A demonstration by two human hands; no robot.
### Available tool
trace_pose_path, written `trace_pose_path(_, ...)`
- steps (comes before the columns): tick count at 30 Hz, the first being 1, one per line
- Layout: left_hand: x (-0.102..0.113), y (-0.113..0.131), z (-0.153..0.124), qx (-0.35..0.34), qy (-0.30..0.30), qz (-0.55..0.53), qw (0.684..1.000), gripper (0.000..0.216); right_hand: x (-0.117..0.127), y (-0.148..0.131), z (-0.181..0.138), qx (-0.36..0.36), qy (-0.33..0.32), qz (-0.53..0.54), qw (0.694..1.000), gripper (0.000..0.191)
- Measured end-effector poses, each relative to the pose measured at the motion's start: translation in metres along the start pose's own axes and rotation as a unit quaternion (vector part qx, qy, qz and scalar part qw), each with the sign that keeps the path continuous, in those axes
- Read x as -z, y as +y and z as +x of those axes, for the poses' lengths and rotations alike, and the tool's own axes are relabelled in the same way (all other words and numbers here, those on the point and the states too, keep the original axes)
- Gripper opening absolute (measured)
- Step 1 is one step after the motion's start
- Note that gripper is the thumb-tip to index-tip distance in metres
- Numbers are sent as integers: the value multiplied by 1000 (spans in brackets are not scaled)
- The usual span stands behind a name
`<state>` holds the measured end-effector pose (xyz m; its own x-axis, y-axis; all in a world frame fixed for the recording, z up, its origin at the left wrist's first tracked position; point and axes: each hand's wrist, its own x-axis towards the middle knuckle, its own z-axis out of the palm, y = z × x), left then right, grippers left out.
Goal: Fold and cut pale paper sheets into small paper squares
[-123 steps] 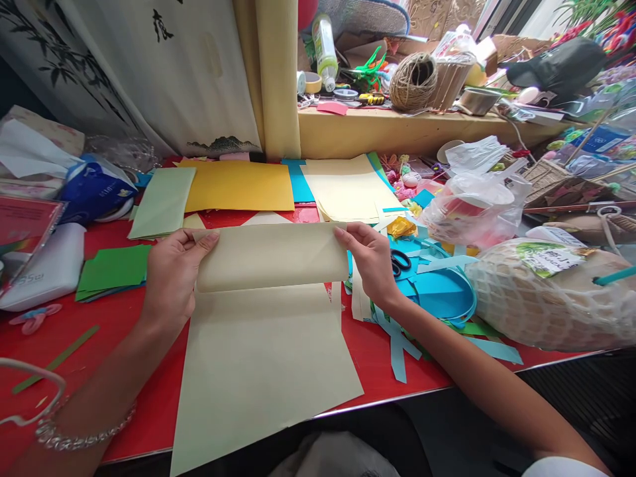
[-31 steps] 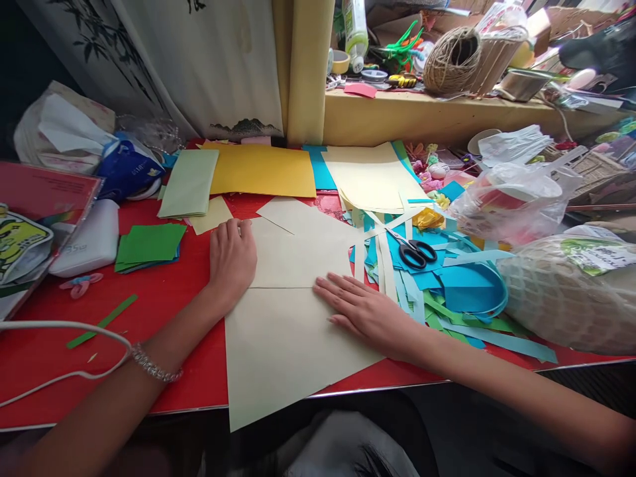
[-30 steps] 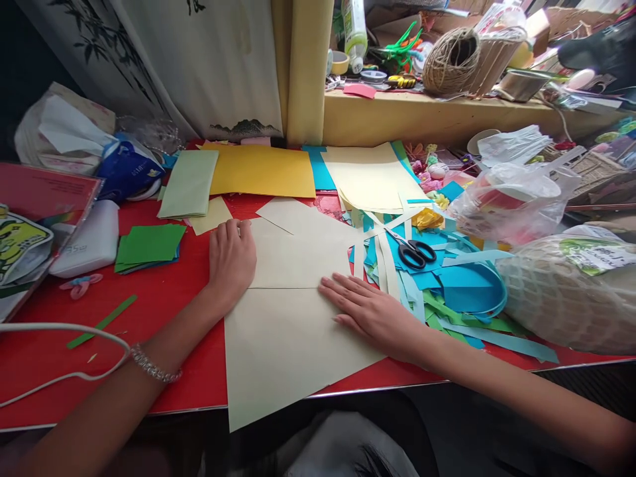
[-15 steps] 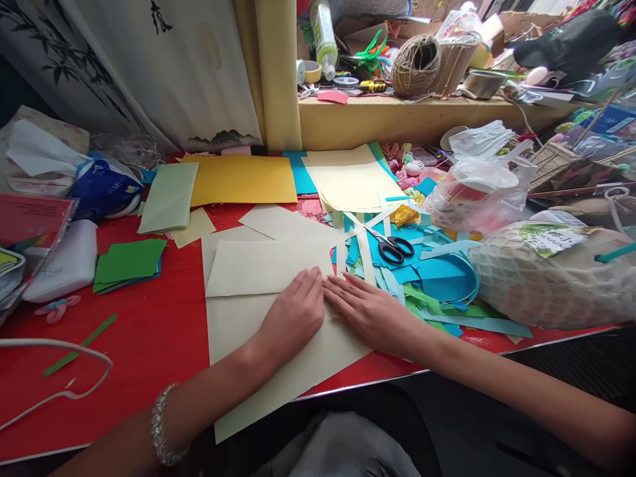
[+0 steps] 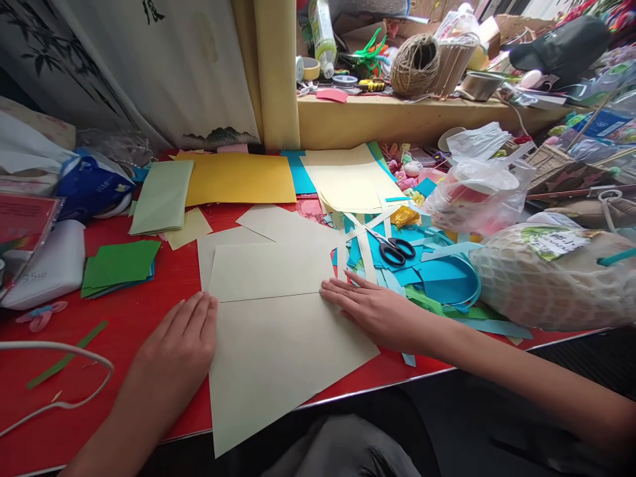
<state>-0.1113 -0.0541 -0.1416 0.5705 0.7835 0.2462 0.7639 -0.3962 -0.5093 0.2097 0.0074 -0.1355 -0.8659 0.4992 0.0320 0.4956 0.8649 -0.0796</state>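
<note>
A large cream sheet of paper (image 5: 278, 364) lies in front of me. A horizontal line crosses it, and I cannot tell whether this is a fold or the edge of a second piece. At the paper's left edge rests my left hand (image 5: 183, 344), fingers stretched out and close together. My right hand (image 5: 368, 308) lies flat on the right edge, fingers extended at the end of the line. Neither hand grips anything. Beyond the right hand, black-handled scissors (image 5: 396, 252) sit on blue, green and pale paper strips (image 5: 442, 275).
Yellow paper (image 5: 243, 179), folded pale green paper (image 5: 163, 199) and cream sheets (image 5: 348, 172) line the back of the red table (image 5: 144, 318). Green paper squares (image 5: 122, 265) and a white cable (image 5: 64, 346) are leftward. A netted bundle (image 5: 551, 278) stands at right.
My left hand has moved left from the paper's middle to its left edge, uncovering the line. The right hand stays almost where it was.
</note>
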Motion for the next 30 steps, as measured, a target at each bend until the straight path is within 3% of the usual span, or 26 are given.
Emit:
trace_pose_path(2,12,4,11,54,-79,36,995,43,2,-1,1,-2,0,5,1000,46)
trace_pose_path(5,29,10,54,108,-223,36,968,43,5,-3,5,-7,11,4,1000,43)
trace_pose_path(6,32,11,73,104,-223,27,969,42,5,-3,6,-6,17,3,1000,42)
trace_pose_path(9,22,6,127,76,-126,-47,988,39,6,-3,12,1,40,5,999,37)
trace_pose_path(11,4,-2,153,26,-140,-170,975,33,7,-2,17,-5,61,6,998,34)
trace_pose_path(14,-25,-14,170,32,-174,-310,934,40,13,3,28,-44,63,10,997,37)
trace_pose_path(17,-41,-20,170,67,-182,-371,908,47,23,13,41,-142,71,49,986,31)
trace_pose_path(19,-41,-21,166,68,-177,-413,891,43,30,24,51,-221,127,124,959,32)
trace_pose_path(21,-31,-22,163,61,-159,-453,875,38,33,33,60,-261,188,223,920,44)
trace_pose_path(23,-15,-24,160,68,-133,-490,859,34,35,40,66,-264,200,330,884,50)
trace_pose_path(25,3,-29,154,88,-104,-515,846,30,34,41,67,-255,187,438,842,43)
trace_pose_path(27,16,-36,144,125,-97,-526,836,27,34,41,64,-253,204,517,792,35)
trace_pose_path(30,20,-49,126,231,-109,-527,811,30,34,43,55,-255,284,560,735,30)
